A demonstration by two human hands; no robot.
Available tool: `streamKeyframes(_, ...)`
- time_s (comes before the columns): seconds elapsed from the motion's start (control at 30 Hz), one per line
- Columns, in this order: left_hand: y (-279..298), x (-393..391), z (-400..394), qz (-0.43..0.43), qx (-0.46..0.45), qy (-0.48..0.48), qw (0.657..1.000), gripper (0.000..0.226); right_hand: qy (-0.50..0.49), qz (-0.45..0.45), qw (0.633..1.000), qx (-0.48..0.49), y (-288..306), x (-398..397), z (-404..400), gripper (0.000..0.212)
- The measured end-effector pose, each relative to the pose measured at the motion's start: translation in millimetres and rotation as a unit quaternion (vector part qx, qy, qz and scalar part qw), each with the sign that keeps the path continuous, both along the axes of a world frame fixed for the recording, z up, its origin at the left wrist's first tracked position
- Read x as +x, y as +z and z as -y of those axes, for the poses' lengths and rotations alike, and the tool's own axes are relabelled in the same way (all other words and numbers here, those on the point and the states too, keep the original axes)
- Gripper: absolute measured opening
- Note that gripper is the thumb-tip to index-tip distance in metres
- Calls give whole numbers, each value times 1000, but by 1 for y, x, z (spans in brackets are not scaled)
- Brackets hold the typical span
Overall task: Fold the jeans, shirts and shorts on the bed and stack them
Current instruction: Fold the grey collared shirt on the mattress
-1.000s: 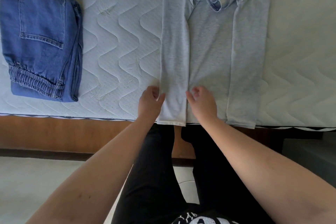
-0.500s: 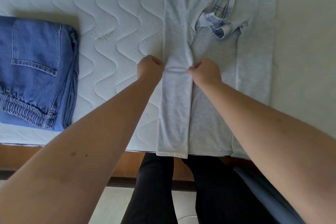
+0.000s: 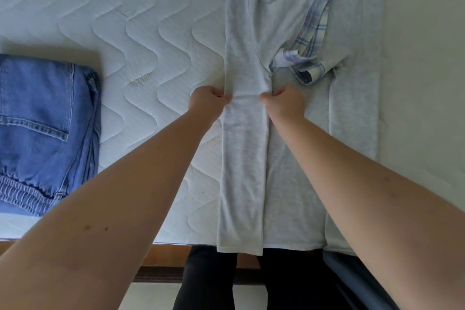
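On the wavy-quilted mattress (image 3: 151,33), left hand (image 3: 207,103) and right hand (image 3: 285,103) pinch a soft grey shirt's (image 3: 297,171) long folded strip.

Bare forearms without sleeves, both hands (image 3: 208,103) uncovered, and what look like black trousers (image 3: 206,282)

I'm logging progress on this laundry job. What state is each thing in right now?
jeans: folded, lying flat at the mattress's left.
grey shirt: spread flat, both long sides folded inward, not yet folded crosswise.
plaid garment: unfolded, crumpled on the shirt.
left hand: closed, pinching the folded strip's left edge.
right hand: closed, pinching its right edge.
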State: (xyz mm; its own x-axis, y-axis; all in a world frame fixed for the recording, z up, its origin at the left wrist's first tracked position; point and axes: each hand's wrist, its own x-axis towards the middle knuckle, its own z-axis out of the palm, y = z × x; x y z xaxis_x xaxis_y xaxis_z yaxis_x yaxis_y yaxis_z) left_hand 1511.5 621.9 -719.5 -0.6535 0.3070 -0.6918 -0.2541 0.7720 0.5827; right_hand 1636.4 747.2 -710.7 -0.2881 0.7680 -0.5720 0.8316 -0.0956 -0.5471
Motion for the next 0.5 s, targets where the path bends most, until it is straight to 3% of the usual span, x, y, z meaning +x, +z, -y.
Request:
streamKeyframes(0.1,-4,-1,4,10,13,-12,1000,16,26,-7,1000,2,-4,2,-2,28)
streamKeyframes(0.27,-2,-3,0,-4,-23,-81,996,30,66,21,998,-6,-2,-6,-9,58)
streamKeyframes(0.5,8,-10,-2,-8,-48,-135,990,25,17,0,998,-69,-5,2,-16,29)
